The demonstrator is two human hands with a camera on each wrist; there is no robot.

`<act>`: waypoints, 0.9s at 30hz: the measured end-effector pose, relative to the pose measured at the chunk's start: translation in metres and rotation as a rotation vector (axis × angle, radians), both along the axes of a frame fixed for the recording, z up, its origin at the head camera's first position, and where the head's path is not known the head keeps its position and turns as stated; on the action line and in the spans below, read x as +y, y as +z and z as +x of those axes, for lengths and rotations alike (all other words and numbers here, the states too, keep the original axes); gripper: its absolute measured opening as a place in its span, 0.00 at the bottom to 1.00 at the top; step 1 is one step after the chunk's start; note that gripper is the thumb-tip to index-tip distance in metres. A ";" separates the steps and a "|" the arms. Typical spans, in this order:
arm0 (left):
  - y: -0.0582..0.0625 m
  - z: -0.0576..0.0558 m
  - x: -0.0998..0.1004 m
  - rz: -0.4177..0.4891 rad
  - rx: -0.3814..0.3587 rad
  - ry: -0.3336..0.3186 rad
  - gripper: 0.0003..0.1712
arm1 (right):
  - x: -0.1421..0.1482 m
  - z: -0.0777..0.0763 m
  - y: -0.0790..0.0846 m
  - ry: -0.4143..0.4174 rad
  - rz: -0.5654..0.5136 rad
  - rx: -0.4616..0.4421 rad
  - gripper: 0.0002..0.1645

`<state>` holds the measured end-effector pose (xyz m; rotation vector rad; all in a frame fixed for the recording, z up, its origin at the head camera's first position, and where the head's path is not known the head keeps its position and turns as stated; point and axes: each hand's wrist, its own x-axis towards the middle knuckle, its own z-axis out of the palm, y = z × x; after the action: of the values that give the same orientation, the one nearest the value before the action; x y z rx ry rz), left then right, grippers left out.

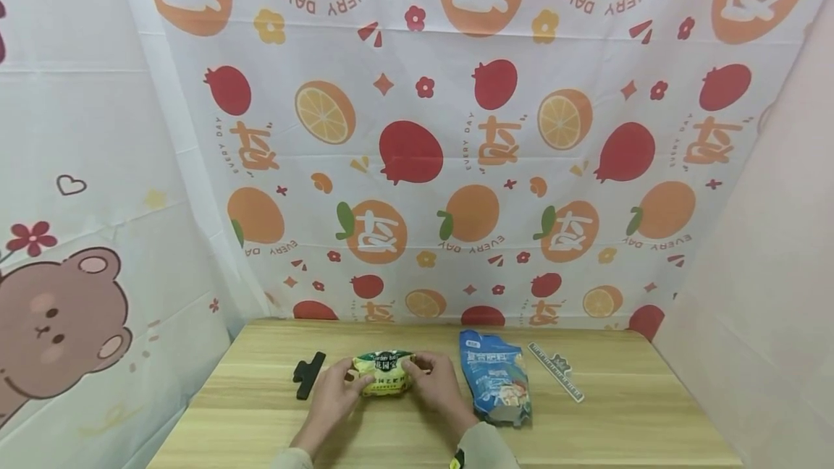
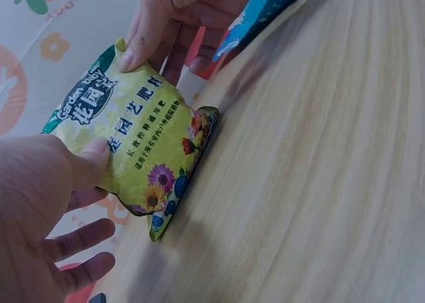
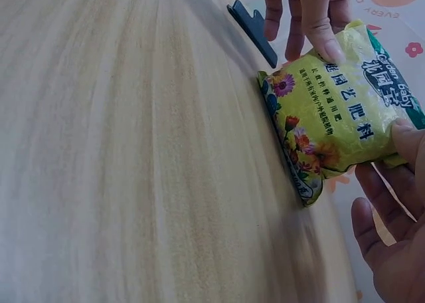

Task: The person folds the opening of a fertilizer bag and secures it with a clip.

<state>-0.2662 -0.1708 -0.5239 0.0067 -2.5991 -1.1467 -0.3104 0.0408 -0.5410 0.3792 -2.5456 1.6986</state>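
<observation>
Between both hands stands a yellow and green fertilizer bag, its flowered bottom edge at the table top. My left hand pinches its left side, thumb on the printed front and fingers behind. The right hand pinches the opposite side the same way, its thumb near the top corner. In the right wrist view the bag leans back a little, with both thumbs on its front. Its back is hidden.
A black clip lies left of the left hand. To the right are a blue bag and a white ruler-like strip with a dark figure. Printed cloth hangs behind the wooden table.
</observation>
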 end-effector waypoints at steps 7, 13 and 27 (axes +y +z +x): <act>0.001 0.000 -0.003 -0.001 -0.025 -0.079 0.12 | 0.000 0.002 0.001 -0.015 -0.010 -0.005 0.20; 0.001 -0.002 -0.007 -0.013 -0.050 -0.101 0.15 | 0.000 0.003 0.002 -0.020 -0.031 -0.008 0.20; 0.014 -0.001 -0.020 0.038 -0.126 -0.091 0.34 | -0.003 0.001 0.001 -0.021 -0.066 -0.032 0.20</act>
<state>-0.2670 -0.1909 -0.5103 -0.0329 -2.7123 -1.2660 -0.3090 0.0381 -0.5403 0.3225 -2.4987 1.7895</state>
